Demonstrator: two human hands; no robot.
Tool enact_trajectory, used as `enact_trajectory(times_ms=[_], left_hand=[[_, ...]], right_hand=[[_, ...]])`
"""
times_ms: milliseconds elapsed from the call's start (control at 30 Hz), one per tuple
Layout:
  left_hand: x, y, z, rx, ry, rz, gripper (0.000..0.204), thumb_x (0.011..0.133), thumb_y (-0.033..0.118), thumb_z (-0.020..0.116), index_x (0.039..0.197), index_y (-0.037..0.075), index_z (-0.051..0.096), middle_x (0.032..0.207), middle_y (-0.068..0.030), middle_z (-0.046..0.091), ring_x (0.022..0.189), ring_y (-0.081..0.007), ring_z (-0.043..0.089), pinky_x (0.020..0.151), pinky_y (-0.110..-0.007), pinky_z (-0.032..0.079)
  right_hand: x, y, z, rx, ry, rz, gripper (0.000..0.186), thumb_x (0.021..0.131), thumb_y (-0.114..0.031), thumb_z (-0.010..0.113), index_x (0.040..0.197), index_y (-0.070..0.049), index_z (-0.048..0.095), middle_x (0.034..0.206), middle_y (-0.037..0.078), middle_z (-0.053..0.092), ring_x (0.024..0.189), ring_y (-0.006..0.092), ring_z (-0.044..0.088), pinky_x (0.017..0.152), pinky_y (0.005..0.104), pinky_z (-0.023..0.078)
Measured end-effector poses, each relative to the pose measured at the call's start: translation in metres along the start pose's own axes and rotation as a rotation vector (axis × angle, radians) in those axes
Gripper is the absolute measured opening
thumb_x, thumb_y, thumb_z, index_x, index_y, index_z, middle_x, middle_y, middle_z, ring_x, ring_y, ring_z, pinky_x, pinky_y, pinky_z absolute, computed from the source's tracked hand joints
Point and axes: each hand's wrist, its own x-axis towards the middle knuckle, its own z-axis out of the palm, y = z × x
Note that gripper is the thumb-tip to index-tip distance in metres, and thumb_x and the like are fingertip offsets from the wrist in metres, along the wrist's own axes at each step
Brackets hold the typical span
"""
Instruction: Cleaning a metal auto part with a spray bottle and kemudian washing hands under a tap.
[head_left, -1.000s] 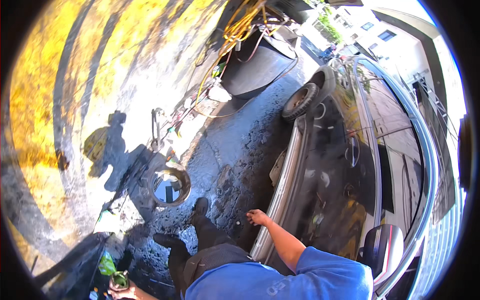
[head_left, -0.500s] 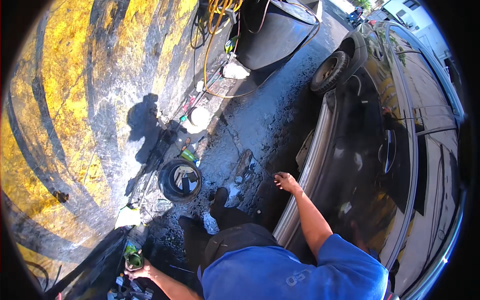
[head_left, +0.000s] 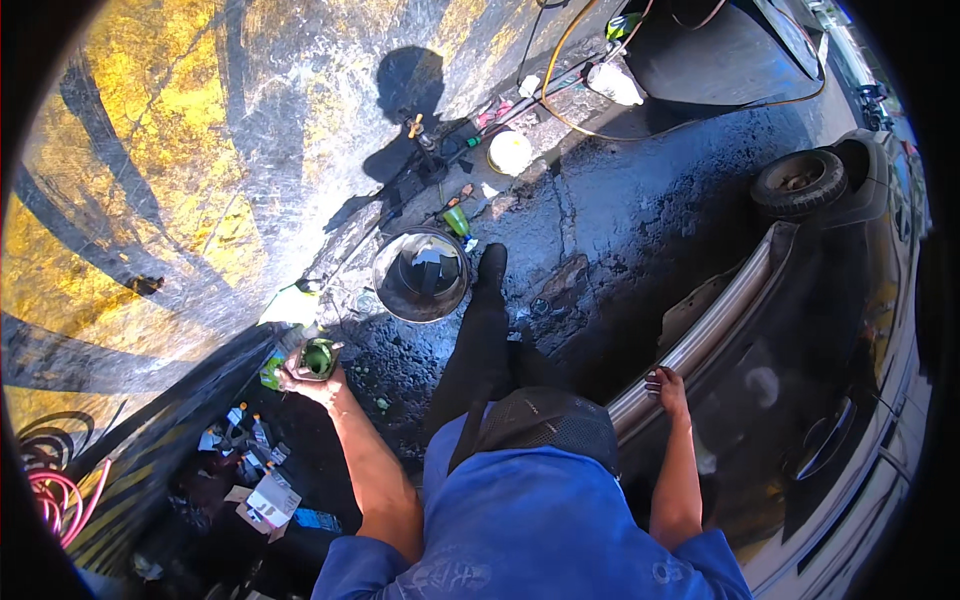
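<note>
My left hand (head_left: 313,388) grips a green container (head_left: 318,355) with an open top, at the lower left of the head view. A round basin (head_left: 395,300) holding reflective liquid stands on the wet ground ahead of it, beside my leg (head_left: 470,350). My right hand (head_left: 668,390) hangs by the silver running board (head_left: 728,310) of a dark car (head_left: 790,370), its fingers loosely curled and apart with nothing visible in them; whether it touches the board I cannot tell.
A yellow-and-black painted wall (head_left: 160,170) runs along the left, with a tap (head_left: 418,130), white bucket (head_left: 510,152), hoses and green bottle (head_left: 455,220) at its foot. A large black tank (head_left: 715,60) stands ahead. Boxes and litter (head_left: 270,500) lie lower left. A tyre (head_left: 798,185) sticks out right.
My view has turned toward the car's front and the wall, so the scene has swung rightward. My left hand has risen with the green container toward the basin. A leg has stepped forward.
</note>
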Motion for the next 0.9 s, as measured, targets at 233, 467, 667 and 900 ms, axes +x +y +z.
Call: enact_trajectory(times_ms=[233,467,667,900], left_hand=[[0.01,-0.062,0.051,-0.03,0.173,-0.043,0.041,0.08,0.059,0.066,0.093,0.02,0.064,0.1,-0.0033,0.068,0.096,-0.029,0.065,0.081,-0.056,0.054],[-0.016,-0.097,0.078,-0.026,0.128,-0.012,0.052,0.083,0.057,0.063,0.111,0.014,0.065,0.112,-0.0102,0.067,0.103,-0.0327,0.063,0.087,-0.056,0.052],[-0.064,-0.117,0.102,-0.124,-0.067,0.015,0.041,0.087,0.052,0.063,0.094,0.012,0.066,0.1,-0.0098,0.068,0.101,-0.0307,0.063,0.091,-0.054,0.052],[-0.098,-0.146,0.111,-0.143,0.139,0.068,0.046,0.086,0.051,0.068,0.112,0.014,0.06,0.107,-0.0107,0.063,0.098,-0.0292,0.063,0.088,-0.05,0.055]], right_hand=[[0.019,-0.007,-0.072,-0.05,0.069,0.113,0.033,0.103,-0.031,0.054,0.121,-0.006,0.066,0.095,0.008,0.073,0.075,0.0191,0.069,0.066,0.0332,0.054],[0.083,-0.102,-0.092,-0.094,0.062,-0.032,0.033,0.103,-0.029,0.055,0.122,-0.004,0.064,0.092,0.008,0.072,0.078,0.0171,0.069,0.065,0.0308,0.055],[0.142,-0.183,-0.113,-0.298,-0.064,-0.195,0.033,0.103,-0.029,0.055,0.121,-0.001,0.063,0.098,0.008,0.071,0.082,0.0167,0.068,0.07,0.0292,0.054],[0.18,-0.247,-0.149,-0.42,-0.08,-0.205,0.034,0.103,-0.031,0.055,0.122,-0.004,0.063,0.097,0.005,0.07,0.082,0.015,0.067,0.07,0.0287,0.052]])
